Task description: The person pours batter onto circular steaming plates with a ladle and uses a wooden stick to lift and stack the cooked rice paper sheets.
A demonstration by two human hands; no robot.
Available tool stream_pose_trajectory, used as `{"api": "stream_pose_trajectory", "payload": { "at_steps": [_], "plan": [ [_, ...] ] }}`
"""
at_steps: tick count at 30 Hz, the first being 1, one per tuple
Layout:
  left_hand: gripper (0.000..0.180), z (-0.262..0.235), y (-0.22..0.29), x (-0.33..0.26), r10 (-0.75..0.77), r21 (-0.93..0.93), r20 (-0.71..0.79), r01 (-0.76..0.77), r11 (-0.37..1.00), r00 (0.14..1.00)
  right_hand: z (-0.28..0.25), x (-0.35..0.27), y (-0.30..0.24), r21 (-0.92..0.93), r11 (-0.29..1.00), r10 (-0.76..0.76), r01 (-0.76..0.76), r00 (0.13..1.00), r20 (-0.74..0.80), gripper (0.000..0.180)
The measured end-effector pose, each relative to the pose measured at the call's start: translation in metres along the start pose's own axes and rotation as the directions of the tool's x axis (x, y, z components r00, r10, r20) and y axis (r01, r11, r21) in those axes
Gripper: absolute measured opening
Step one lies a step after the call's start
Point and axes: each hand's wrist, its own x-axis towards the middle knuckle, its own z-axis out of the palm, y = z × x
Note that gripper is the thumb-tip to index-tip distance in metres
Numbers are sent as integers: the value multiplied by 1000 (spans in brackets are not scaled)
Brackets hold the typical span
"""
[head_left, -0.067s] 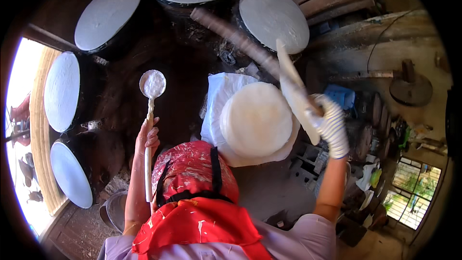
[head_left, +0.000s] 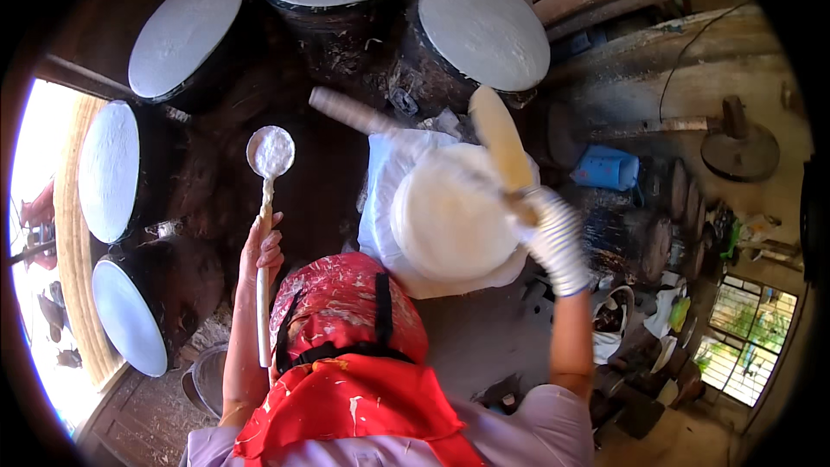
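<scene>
My bare left hand point(head_left: 262, 248) is closed round the long pale handle of a ladle point(head_left: 271, 152), whose round bowl is full of thick white batter. Batter also coats the top of its handle. My right hand point(head_left: 558, 242), in a striped white glove, grips a wooden rod point(head_left: 350, 111), blurred by motion and pointing away to the left. Beside the rod, at the same hand, is a flat pale blade-like piece point(head_left: 500, 134); whether it is a paddle or a thin sheet I cannot tell. Below them lies a stack of round white sheets point(head_left: 454, 225) on white plastic sheeting point(head_left: 380, 173).
Large dark drums with white-coated round tops point(head_left: 484, 30) curve round from the far side to the left. A blue jug point(head_left: 607, 168) stands right of the stack. A metal pot point(head_left: 207, 378) sits at lower left, and a wooden disc with a post point(head_left: 740, 156) at far right.
My right hand has moved left and a little nearer, swinging the rod and the pale flat piece over the stack. The left hand and ladle have barely moved.
</scene>
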Motion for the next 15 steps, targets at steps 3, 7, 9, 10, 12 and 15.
{"api": "stream_pose_trajectory", "payload": {
  "at_steps": [3,7,9,10,12,15],
  "plan": [
    [45,-1,-9,1,-66,-75,57,70,995,996,114,-40,62,-210,977,-10,32,994,108,46],
    [43,-5,-9,-10,-16,-59,11,16,998,1000,251,-64,114,-203,972,170,-118,950,261,47],
    [41,-6,-11,-15,44,-41,-52,-46,998,998,285,-62,119,-132,975,210,-179,938,276,47],
    [41,-8,-12,-18,60,-44,-63,-63,997,996,295,-61,125,-107,978,201,-180,949,242,47],
    [41,-14,-10,-27,89,-86,-64,-95,992,994,313,-63,124,-59,985,173,-165,970,173,46],
    [40,-16,-4,-51,85,-235,-104,-108,966,991,327,-67,117,177,980,-65,91,987,-144,36]
  ]
}}
